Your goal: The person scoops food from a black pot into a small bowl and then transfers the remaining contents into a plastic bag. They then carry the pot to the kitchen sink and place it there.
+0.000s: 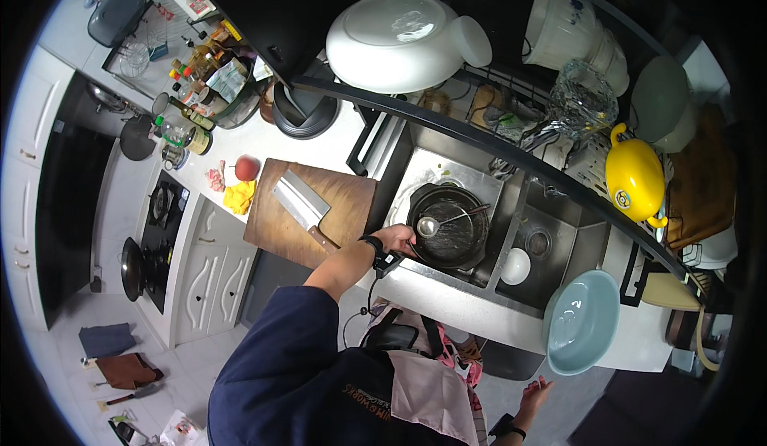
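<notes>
My left hand [398, 239], with a black band and a small device at the wrist, grips the near left rim of a round black pot [450, 254] in the left sink basin. Inside the pot lies a metal ladle [428, 226] with a dark handle. My right hand [537, 391] is low at the right, holding nothing, its fingers apart. Just above it a pale blue plastic basin [554, 326] rests on the counter's front edge beside the right sink basin [572, 230]. In that sink basin sits a white bowl [515, 266].
Left of the sink, a cleaver [302, 197] lies on a wooden cutting board [275, 230], near a red round fruit or vegetable [246, 168] and a yellow cloth [239, 197]. Above the sink, a dark rack rail [479, 137] crosses below a large white dish [389, 44] and a yellow pot [636, 176].
</notes>
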The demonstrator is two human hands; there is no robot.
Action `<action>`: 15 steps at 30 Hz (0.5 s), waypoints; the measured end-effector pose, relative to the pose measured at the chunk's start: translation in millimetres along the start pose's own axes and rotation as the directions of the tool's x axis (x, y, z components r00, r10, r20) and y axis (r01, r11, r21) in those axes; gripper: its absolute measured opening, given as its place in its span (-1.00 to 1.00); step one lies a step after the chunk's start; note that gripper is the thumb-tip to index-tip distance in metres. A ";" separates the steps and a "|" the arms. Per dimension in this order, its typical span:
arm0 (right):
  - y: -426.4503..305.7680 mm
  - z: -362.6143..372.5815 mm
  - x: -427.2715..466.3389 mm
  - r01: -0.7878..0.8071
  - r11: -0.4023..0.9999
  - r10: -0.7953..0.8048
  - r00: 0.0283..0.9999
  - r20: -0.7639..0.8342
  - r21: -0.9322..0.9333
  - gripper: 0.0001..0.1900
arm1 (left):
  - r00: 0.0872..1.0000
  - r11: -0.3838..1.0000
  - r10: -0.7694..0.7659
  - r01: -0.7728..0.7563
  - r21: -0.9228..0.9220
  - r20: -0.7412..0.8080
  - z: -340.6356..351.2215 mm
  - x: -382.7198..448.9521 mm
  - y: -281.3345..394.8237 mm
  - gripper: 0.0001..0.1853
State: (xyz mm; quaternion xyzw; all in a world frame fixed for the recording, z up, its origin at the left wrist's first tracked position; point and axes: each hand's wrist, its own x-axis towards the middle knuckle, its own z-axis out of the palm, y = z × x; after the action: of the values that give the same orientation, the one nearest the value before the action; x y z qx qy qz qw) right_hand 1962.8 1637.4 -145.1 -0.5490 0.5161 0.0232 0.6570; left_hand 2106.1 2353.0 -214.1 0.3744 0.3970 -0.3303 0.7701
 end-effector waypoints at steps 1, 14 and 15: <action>3.3 -0.5 -0.1 0.008 1.000 -0.007 0.998 0.069 -0.005 -0.39 | 1.000 1.000 -0.018 0.018 0.004 -0.005 0.5 0.0 0.4 -0.62; 73.7 12.3 -63.7 0.080 0.986 -0.064 0.992 0.107 -0.147 -0.51 | 0.877 0.775 0.399 -0.478 0.414 0.266 23.4 -63.7 0.6 -0.67; 86.1 29.7 -78.7 0.106 0.973 -0.086 0.991 0.104 -0.204 -0.51 | 0.886 0.803 0.407 -0.463 0.376 0.222 34.7 -66.1 -0.8 -0.67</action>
State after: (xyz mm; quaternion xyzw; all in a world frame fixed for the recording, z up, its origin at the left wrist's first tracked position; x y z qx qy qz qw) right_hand 1894.1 1735.8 -153.8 -0.6375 0.4520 0.0715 0.6198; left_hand 2087.3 2337.4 -143.5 0.5894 0.1689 -0.2456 0.7508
